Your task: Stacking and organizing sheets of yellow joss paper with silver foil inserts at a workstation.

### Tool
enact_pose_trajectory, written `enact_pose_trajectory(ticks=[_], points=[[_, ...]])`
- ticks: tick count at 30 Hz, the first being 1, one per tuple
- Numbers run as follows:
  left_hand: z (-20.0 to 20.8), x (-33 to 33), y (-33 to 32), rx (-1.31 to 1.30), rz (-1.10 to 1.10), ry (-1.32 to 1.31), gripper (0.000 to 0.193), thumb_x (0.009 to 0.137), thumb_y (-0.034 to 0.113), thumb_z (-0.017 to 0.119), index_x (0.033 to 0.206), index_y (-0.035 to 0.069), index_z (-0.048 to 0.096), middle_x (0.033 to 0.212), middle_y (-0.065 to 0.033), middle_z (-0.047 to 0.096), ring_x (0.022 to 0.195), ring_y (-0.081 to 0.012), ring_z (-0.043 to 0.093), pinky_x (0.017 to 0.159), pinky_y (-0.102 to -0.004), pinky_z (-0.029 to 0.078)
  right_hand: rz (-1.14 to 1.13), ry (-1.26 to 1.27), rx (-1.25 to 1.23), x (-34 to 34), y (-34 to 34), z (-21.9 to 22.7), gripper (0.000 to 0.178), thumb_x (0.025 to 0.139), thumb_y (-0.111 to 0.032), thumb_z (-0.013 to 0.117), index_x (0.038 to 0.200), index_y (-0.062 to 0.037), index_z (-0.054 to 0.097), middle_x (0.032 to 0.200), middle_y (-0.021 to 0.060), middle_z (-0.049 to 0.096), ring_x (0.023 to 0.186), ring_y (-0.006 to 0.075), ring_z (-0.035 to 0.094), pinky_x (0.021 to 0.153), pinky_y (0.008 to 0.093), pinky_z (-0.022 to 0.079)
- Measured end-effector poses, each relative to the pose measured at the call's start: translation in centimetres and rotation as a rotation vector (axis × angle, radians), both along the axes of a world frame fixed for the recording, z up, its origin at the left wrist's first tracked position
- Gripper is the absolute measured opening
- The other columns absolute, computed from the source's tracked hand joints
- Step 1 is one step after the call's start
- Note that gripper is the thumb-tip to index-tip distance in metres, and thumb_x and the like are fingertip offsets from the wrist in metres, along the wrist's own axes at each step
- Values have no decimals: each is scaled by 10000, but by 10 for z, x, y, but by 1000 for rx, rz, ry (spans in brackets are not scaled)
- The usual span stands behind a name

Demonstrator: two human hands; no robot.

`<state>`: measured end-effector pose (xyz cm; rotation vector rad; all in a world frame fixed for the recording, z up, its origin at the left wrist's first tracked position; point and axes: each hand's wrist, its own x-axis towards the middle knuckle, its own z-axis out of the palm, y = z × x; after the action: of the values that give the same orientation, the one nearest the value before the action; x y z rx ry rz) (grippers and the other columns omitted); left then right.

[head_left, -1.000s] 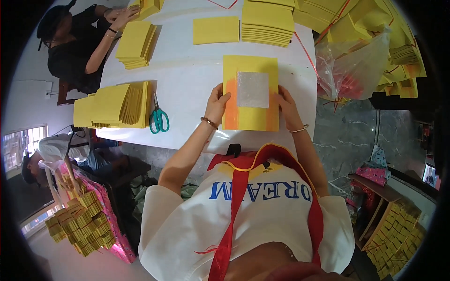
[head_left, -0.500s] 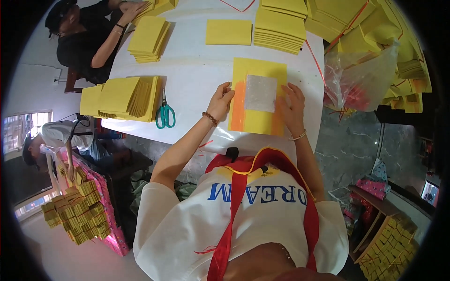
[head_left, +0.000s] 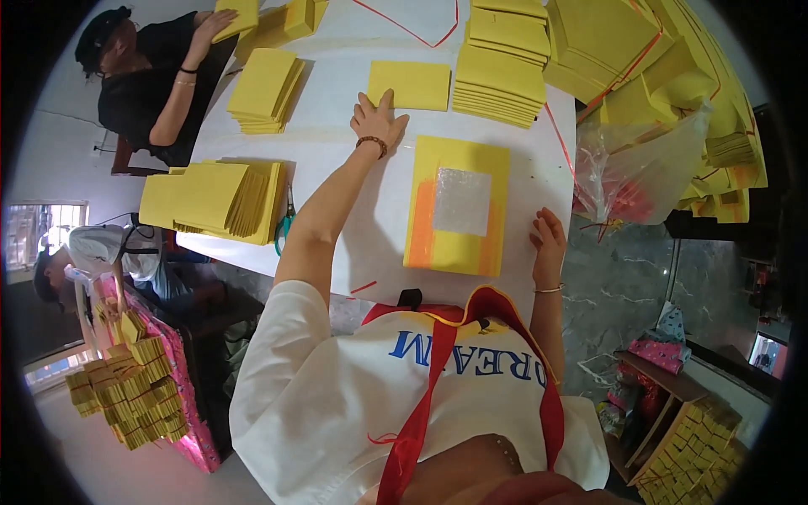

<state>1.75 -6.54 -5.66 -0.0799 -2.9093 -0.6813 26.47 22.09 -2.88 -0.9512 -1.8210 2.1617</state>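
Note:
A yellow paper sheet (head_left: pixel 456 155) with orange bands and a silvery square patch (head_left: pixel 461 201) lies flat in front of me. Neither hand touches it. My left hand (head_left: pixel 379 119) reaches to the far side of it, fingers spread, the tips at the left edge of a flat yellow paper bundle (head_left: pixel 414 87). To the right of the sheet, by the table's edge, hovers my right hand (head_left: pixel 549 244); its fingers are loosely bent and apart, with nothing in them.
Stacks of yellow paper stand at the left (head_left: pixel 215 198), far left (head_left: pixel 265 88) and far right (head_left: pixel 498 84). Teal-handled scissors (head_left: pixel 284 231) are partly behind my left arm. A clear plastic bag (head_left: pixel 635 168) hangs at the right edge. A co-worker (head_left: pixel 151 93) handles yellow paper at far left.
Both hands have let go of the sheet's sides. My left hand has moved away to the far bundle, my right hand outward and nearer to me. The view has shifted slightly.

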Motion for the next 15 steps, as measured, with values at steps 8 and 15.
enact_pose_trajectory(ticks=[8,15], points=[[-21,-19,13,-75,36,-43,611,781,422,528,1322,201,351,1399,-269,151,1289,-412,143,991,-570,120,20,-35,5,-8,4,-4,297,876,-216,546,1156,-120,543,1080,-13,567,953,109,521,781,272,411],[-13,-13,13,-35,28,-88,600,778,388,529,1313,183,350,1389,-283,162,1289,-405,145,990,-576,108,121,13,1,-26,-14,8,307,879,-218,539,1168,-114,530,1101,-4,557,972,114,516,778,278,416]])
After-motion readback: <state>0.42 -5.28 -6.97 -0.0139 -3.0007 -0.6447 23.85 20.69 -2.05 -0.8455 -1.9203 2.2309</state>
